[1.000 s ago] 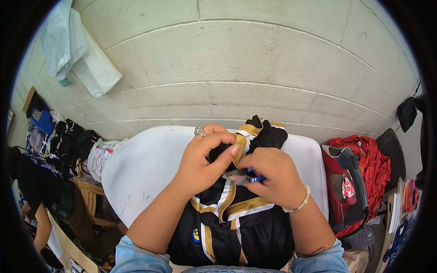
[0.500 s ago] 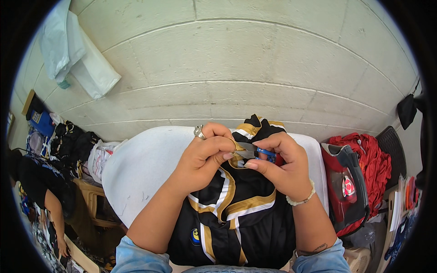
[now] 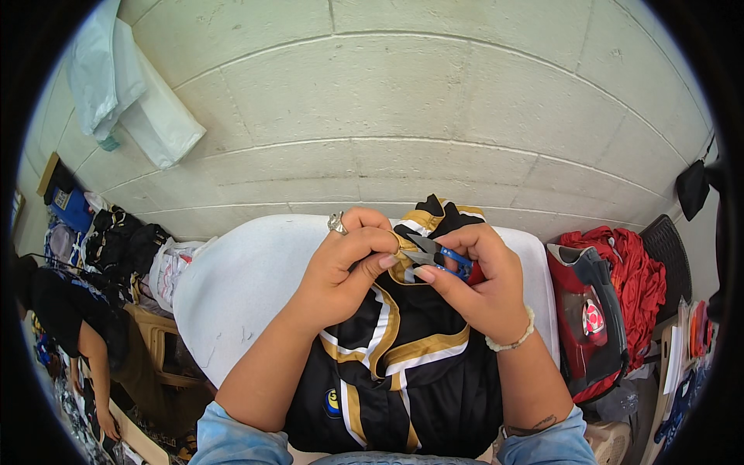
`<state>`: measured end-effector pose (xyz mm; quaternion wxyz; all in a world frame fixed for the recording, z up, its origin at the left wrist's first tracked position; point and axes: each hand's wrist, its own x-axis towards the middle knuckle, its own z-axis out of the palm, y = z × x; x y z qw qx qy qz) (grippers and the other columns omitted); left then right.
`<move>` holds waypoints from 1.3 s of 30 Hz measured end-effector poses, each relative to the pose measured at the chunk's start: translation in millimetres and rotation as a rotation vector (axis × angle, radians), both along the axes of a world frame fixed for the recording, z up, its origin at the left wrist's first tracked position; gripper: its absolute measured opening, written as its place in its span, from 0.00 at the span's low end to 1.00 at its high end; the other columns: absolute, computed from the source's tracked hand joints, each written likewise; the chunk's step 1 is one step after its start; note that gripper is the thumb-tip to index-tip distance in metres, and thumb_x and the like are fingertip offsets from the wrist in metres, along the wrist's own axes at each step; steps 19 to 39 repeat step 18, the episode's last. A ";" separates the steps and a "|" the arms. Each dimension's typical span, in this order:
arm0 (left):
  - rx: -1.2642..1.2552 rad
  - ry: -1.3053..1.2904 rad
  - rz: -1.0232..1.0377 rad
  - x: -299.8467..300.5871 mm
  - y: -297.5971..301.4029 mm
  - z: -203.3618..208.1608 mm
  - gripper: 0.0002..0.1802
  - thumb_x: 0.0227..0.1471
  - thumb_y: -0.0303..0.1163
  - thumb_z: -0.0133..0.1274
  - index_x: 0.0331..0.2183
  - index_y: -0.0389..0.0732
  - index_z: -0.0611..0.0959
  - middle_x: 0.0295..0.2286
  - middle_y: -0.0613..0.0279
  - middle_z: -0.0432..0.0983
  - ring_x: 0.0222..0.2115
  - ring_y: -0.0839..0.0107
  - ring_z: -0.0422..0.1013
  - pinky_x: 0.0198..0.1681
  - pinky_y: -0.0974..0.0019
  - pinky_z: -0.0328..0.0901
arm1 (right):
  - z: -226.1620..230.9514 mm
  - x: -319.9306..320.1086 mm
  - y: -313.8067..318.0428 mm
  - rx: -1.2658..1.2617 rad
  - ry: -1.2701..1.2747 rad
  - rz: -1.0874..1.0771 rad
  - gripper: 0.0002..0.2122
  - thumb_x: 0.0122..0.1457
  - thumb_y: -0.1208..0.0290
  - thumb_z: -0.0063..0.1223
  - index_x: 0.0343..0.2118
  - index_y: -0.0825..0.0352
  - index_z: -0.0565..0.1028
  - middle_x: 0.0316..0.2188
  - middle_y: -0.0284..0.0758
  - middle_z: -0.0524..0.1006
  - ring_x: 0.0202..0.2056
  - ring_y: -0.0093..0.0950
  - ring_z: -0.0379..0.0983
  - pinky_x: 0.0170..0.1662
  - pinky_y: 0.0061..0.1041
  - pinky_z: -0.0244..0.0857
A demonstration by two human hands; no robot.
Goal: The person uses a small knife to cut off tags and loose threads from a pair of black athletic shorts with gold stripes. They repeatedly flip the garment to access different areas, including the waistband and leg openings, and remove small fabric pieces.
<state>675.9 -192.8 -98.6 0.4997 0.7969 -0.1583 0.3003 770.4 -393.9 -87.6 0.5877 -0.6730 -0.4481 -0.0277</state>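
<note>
My left hand [image 3: 345, 267] pinches the gold edge of a black garment [image 3: 449, 387] with gold and white stripes, and a silver ring shows on one finger. Thread snips [image 3: 451, 262] with grey blades and blue handles sit in my right hand [image 3: 488, 283], between thumb and fingers. Their blades are parted and point left, with the tips at the gold edge beside my left fingertips. The garment spreads from my lap up over a white padded board [image 3: 256, 287]. Whether a loose thread lies between the blades is too small to tell.
A red and grey bag [image 3: 577, 318] and crumpled red cloth [image 3: 647, 283] are at the right. At the left, a person [image 3: 93, 333] leans beside piled clothes [image 3: 128, 240] and a tan plastic chair [image 3: 159, 341]. A block wall [image 3: 403, 101] rises behind the board.
The snips' blades have spread wider apart, and my right hand has loosened slightly around the handles. My left hand keeps its pinch almost unmoved. At the left, the person's arm has shifted a little.
</note>
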 end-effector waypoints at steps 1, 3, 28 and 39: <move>-0.001 -0.004 0.000 0.1 -0.1 0.1 0.04 0.60 0.20 0.55 0.37 0.38 0.81 0.40 0.61 0.70 0.37 0.70 0.68 0.41 0.68 0.65 | -0.2 -0.4 -0.1 -0.004 0.003 -0.003 0.18 0.54 0.68 0.73 0.41 0.68 0.75 0.25 0.30 0.75 0.26 0.16 0.68 0.28 0.16 0.63; 0.006 -0.003 0.002 -0.2 -0.4 0.9 0.04 0.60 0.20 0.55 0.37 0.38 0.81 0.40 0.61 0.70 0.37 0.70 0.68 0.41 0.68 0.65 | -0.4 -0.4 0.3 -0.004 0.000 -0.011 0.18 0.54 0.68 0.73 0.40 0.68 0.74 0.24 0.30 0.75 0.26 0.16 0.68 0.28 0.16 0.63; -0.097 0.054 0.008 -2.6 -4.6 0.7 0.02 0.59 0.22 0.57 0.35 0.40 0.80 0.42 0.59 0.71 0.40 0.69 0.66 0.45 0.67 0.62 | -4.5 7.0 -3.1 0.030 0.171 0.186 0.19 0.57 0.74 0.69 0.49 0.69 0.74 0.30 0.26 0.77 0.32 0.12 0.69 0.36 0.13 0.64; -0.097 0.054 0.008 -2.6 -4.6 0.7 0.02 0.59 0.22 0.57 0.35 0.40 0.80 0.42 0.59 0.71 0.40 0.69 0.66 0.45 0.67 0.62 | -4.5 7.0 -3.1 0.030 0.171 0.186 0.19 0.57 0.74 0.69 0.49 0.69 0.74 0.30 0.26 0.77 0.32 0.12 0.69 0.36 0.13 0.64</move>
